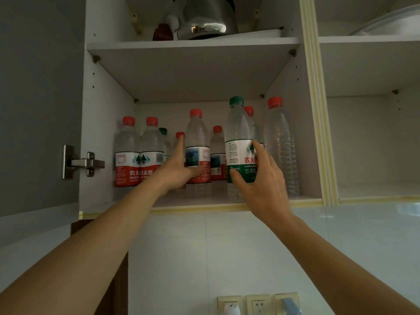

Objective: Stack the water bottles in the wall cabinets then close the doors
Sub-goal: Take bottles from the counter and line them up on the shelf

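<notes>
The right hand (261, 178) holds a green-capped bottle (239, 142) upright on the lower shelf (204, 202) of the open wall cabinet (100, 110), fingers clamped on its label. The left hand (179, 167) reaches between the red-capped bottles (136, 153), fingers straight and together, touching a small bottle (180, 135).

Upright capped water bottles (197, 153) on the open wall cabinet's (109, 105) bottom shelf.

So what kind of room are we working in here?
Most likely a home kitchen: a white wall cabinet over a tiled wall, a steel kettle on the upper shelf, and wall sockets below.
</notes>
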Motion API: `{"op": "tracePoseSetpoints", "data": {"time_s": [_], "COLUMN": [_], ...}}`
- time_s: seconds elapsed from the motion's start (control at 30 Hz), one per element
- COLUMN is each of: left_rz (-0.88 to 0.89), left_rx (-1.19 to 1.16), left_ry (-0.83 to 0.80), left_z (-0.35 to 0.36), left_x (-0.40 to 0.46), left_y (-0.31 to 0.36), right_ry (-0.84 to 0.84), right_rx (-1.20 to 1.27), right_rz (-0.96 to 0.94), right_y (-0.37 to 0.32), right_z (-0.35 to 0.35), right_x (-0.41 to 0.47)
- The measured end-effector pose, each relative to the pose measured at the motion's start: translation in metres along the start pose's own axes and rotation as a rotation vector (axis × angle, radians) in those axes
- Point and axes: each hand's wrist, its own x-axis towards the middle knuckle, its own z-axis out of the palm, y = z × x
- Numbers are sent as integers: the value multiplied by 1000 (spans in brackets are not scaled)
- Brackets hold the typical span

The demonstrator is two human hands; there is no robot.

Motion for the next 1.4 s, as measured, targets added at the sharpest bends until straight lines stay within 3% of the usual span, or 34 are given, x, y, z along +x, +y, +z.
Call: {"op": "tracePoseSetpoints", "data": {"time_s": [0.2,0.6,0.87,1.4], "left_rz": [-27,7,41,20], "left_rx": [318,343,432,612], "left_ry": [116,253,341,178], "left_z": [-24,-22,-17,-28], "left_x": [-10,-12,-16,-10], "left_y": [-11,-25,-32,-50], "right_ry": [-70,-382,-457,-525], "right_rx": [38,13,-80,-70], "right_rz": [34,121,186,247], "right_y": [-9,-35,-41,-32], "right_z": [-2,27,67,92], "right_x": [3,35,56,73]}}
